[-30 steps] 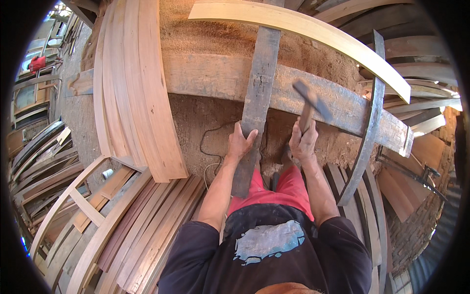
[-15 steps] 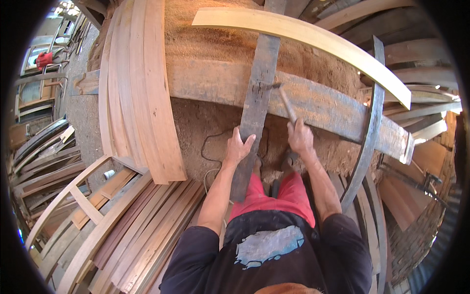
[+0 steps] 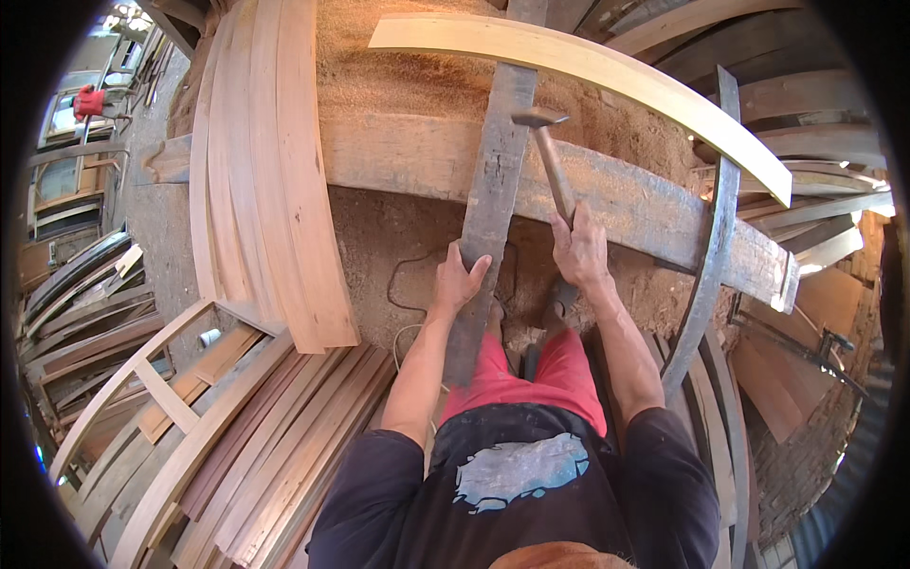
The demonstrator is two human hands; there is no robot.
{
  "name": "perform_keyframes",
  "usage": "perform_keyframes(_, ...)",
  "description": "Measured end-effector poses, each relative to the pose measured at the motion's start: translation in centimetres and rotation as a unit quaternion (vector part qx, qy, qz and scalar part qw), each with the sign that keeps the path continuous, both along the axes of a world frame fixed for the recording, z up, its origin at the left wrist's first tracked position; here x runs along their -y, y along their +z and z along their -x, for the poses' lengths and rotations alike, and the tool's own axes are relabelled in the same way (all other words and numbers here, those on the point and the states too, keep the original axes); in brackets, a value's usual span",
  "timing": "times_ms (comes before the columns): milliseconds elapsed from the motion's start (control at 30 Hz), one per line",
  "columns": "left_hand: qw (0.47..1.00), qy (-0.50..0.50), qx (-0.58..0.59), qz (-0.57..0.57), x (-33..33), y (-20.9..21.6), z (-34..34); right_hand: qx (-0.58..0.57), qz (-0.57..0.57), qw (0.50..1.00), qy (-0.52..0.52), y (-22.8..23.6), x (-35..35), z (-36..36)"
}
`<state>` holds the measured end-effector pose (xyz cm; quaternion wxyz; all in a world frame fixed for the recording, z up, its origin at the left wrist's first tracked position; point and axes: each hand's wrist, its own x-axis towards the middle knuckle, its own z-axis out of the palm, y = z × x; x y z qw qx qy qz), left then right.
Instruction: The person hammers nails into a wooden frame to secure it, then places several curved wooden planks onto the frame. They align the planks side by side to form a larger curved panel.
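A hammer with a wooden handle is in my right hand, its dark metal head raised over a dark, worn plank. That plank lies crosswise on a thick wooden beam, its near end reaching my lap. My left hand grips the plank's edge near that end, thumb on top and the other fingers partly hidden. At the far side, a pale board rests across the plank and a second dark strip on the right.
Several long reddish boards lie across the beam on the left. Below them are a wooden frame and stacked planks. Sawdust covers the ground beyond the beam. A dark cord lies underfoot; more timber is piled at the right.
The hammer head has lifted away from the plank, and my right hand has shifted slightly with it. My left hand keeps its hold on the plank.
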<state>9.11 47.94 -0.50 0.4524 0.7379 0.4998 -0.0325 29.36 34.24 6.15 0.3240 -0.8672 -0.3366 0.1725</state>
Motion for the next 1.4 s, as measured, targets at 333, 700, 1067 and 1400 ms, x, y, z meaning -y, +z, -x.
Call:
perform_keyframes(333,0.998,-0.006,0.064,-0.016,-0.1,-1.0,0.3,-0.008,0.173,0.985,0.020,-4.7,1.2,-2.6)
perform_keyframes(700,1.000,-0.004,0.031,0.004,-0.2,0.9,-0.7,0.073,-0.006,0.996,0.053,-1.9,0.3,-2.1)
perform_keyframes(1067,1.000,-0.011,0.001,0.010,-0.1,-0.1,0.3,0.086,-0.110,0.988,0.064,0.9,0.1,-1.4)
perform_keyframes(1400,1.000,-0.006,-0.003,0.018,0.1,0.2,1.2,-0.371,0.037,0.924,0.089,0.1,-14.4,5.2)
